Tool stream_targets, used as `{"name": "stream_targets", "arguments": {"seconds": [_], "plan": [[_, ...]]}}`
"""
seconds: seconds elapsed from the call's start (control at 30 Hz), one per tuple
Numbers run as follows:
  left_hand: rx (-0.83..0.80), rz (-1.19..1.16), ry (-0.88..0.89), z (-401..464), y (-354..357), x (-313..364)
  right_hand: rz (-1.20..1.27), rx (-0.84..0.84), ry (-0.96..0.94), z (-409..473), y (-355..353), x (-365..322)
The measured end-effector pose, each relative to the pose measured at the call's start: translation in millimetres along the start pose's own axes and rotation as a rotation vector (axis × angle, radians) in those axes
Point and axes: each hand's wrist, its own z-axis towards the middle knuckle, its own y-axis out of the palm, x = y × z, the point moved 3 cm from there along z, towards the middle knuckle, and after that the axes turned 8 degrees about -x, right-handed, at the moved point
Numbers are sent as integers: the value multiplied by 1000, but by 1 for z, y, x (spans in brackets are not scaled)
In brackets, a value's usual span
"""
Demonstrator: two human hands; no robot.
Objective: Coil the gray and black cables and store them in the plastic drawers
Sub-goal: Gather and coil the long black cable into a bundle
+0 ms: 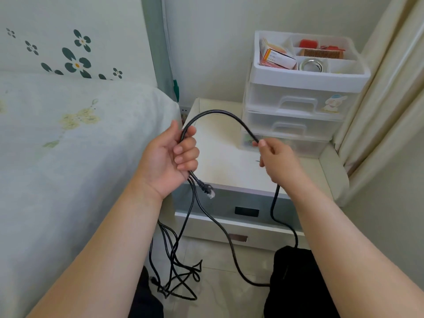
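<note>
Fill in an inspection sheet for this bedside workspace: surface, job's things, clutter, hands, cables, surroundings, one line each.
Surface: white nightstand top, stained, bearing the drawer unit.
Job's things: black cable arched between both hands; plastic drawers, three stacked, all closed.
Clutter: top tray holds boxes, a comb, a tape roll.
Hands: left hand grips the cable's loops; right hand pinches the cable.
Cables: clear plug hangs below the left hand; loose tangle on the floor. Gray cable: nothing seen.
Surroundings: bed on the left, curtain on the right.
</note>
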Motion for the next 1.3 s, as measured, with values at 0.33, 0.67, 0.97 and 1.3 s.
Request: {"name": "stream_targets", "arguments": {"seconds": [0.33,0.67,0.97,1.3], "plan": [[140,-84,196,-1,-7,4,-564,-324,4,-13,46,7],[65,962,174,-2,4,-21,-799,-413,-504,-52,73,-21],[-90,1808,196,-11,5,-47,-104,-746,-338,-44,60,-20],[100,2038,248,-2,-11,-30,33,-824,-47,-24,31,5]]}}
